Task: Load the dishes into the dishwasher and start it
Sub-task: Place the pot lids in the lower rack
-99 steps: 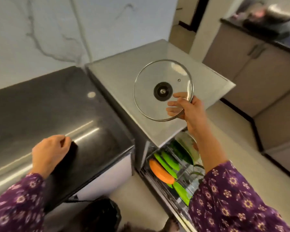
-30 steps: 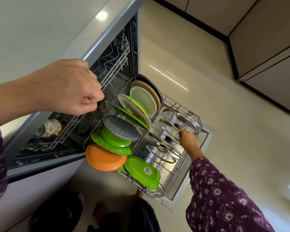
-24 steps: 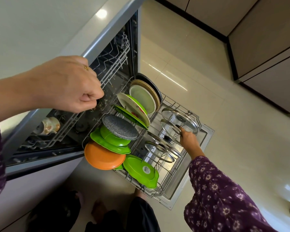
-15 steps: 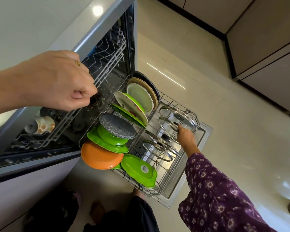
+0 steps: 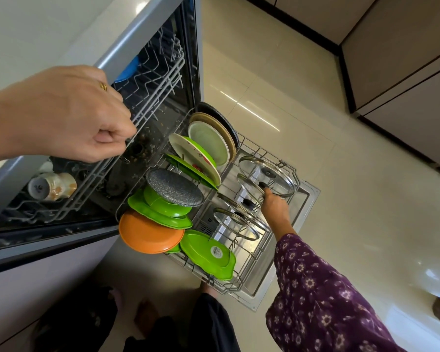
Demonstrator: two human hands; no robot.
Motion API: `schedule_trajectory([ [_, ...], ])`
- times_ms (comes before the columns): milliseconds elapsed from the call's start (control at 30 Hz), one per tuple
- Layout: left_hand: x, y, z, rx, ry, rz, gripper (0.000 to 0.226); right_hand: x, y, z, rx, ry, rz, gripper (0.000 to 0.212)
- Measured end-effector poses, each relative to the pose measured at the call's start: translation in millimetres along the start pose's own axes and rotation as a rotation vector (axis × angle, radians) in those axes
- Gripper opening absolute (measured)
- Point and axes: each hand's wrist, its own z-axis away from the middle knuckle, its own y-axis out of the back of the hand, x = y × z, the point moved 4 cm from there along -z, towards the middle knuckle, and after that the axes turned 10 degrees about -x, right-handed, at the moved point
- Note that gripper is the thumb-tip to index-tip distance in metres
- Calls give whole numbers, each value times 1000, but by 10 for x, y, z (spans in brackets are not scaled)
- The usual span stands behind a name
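1. The lower rack (image 5: 241,280) of the dishwasher (image 5: 148,29) stood pulled out over the open door (image 5: 308,199); all places below are given relative to this rack.
2. The right hand (image 5: 274,204) reached into the rack's far-right section, with fingers closed on the black knob of a glass lid (image 5: 249,185) that stood on edge between the tines.
3. A larger glass lid (image 5: 267,175) stood just behind it at the rack's far corner, and two further glass lids (image 5: 239,222) leaned nearer the middle.
4. The rack's left row held plates on edge, among them an orange plate (image 5: 148,235), green plates (image 5: 208,252), a speckled grey dish (image 5: 174,188) and a pale plate (image 5: 208,143).
5. The left hand (image 5: 69,113) was curled in a closed grip on the front wire of the upper rack (image 5: 160,82), above and left of the lower rack. A mug (image 5: 51,185) lay in that upper rack.
6. Judgement: the step in hand was seating the lid in its slot; loading looked well advanced, and the machine had not been started.
7. Judgement: the next move called for checking that the lid sat firm between the tines, not leaning on the larger lid, before letting go. Both racks then wanted sliding in and the door closing.
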Motion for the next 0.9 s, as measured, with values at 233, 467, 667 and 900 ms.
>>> schedule_trajectory([
  [233, 60, 90, -25, -26, 5, -24, 28, 22, -44, 75, 5, 23, -8, 34],
  [467, 165, 250, -36, -47, 17, -13, 26, -49, -116, 82, 12, 8, -31, 35],
  [667, 197, 287, -38, -59, 14, -29, 26, -25, -155, 185, 57, -2, -32, 49],
  [900, 203, 292, -35, -68, 17, -26, 27, -15, -58, 61, 30, -8, -72, 44],
])
